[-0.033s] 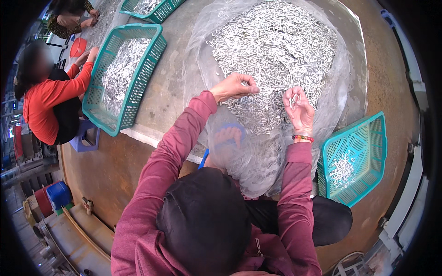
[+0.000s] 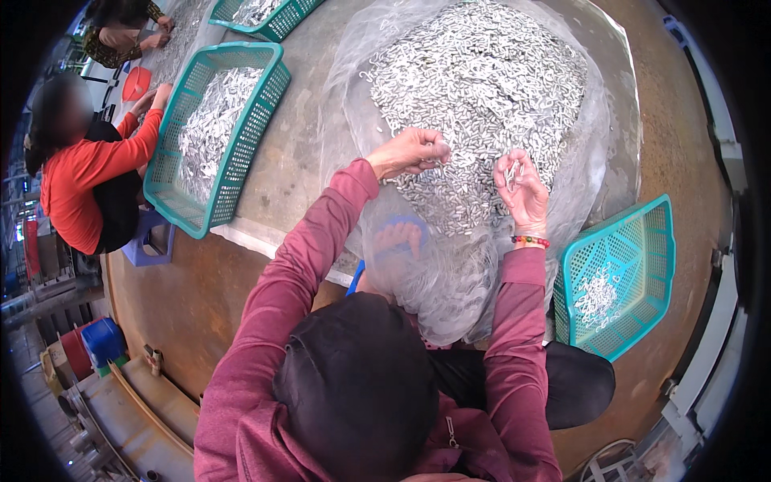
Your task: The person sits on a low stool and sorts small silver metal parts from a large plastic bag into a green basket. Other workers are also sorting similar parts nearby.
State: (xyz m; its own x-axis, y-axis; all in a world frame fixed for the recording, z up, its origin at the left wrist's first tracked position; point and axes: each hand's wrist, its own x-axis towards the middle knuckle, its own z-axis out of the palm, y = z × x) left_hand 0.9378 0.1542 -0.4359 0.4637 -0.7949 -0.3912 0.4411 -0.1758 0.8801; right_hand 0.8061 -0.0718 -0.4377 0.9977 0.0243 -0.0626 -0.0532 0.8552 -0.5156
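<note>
A large heap of small silvery metal pieces (image 2: 482, 76), many of them bent like hooks, is spread on clear plastic sheeting (image 2: 458, 301). Over the near left part of the heap, my left hand (image 2: 408, 153) is closed, thumb and fingertips pressed together; whatever they may pinch is too small to make out. My right hand (image 2: 526, 193), palm turned up and fingers curled, holds several small metal hooks (image 2: 514, 173) at the heap's near right edge. A beaded bracelet circles that wrist. The two hands are apart.
On my right stands a teal basket (image 2: 654, 297) with a small pile of hooks. Another teal basket (image 2: 210, 210), holding silvery pieces, is at left beside a co-worker in orange (image 2: 100, 173) near a red bowl (image 2: 136, 83). A third basket (image 2: 277, 28) and another person's hands are farther back.
My left fingers have shifted slightly, the fingertips curling in a little more. My right hand has barely moved, still with the hooks in it.
</note>
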